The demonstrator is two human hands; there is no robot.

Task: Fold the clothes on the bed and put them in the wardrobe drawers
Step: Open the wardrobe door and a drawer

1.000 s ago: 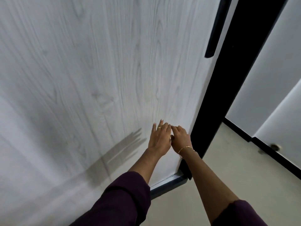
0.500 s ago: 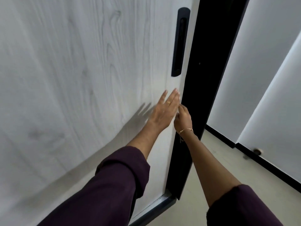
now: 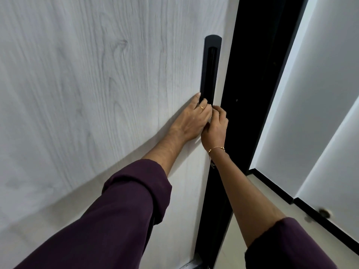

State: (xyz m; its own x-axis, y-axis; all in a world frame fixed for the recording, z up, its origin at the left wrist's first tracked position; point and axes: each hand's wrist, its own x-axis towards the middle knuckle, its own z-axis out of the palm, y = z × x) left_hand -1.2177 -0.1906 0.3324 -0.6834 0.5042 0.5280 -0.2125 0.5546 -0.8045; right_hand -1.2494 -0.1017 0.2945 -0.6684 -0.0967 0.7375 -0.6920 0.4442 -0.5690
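Two hands meet at the lower end of the long black recessed handle (image 3: 210, 70) set upright near the right edge of the pale grey wood-grain wardrobe door (image 3: 101, 78). Left hand (image 3: 191, 121), wearing a gold ring, lies against the door, fingertips curling into the handle's slot. Right hand (image 3: 215, 127), with a thin gold bracelet, has fingers curled at the door's edge; what they grip is hidden. No writing shows anywhere. Clothes and drawers are out of view.

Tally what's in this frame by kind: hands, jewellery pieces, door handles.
Hands: 2, left hand and right hand
Jewellery: 2, ring and bracelet
Door handles: 1, black recessed handle
Total: 5
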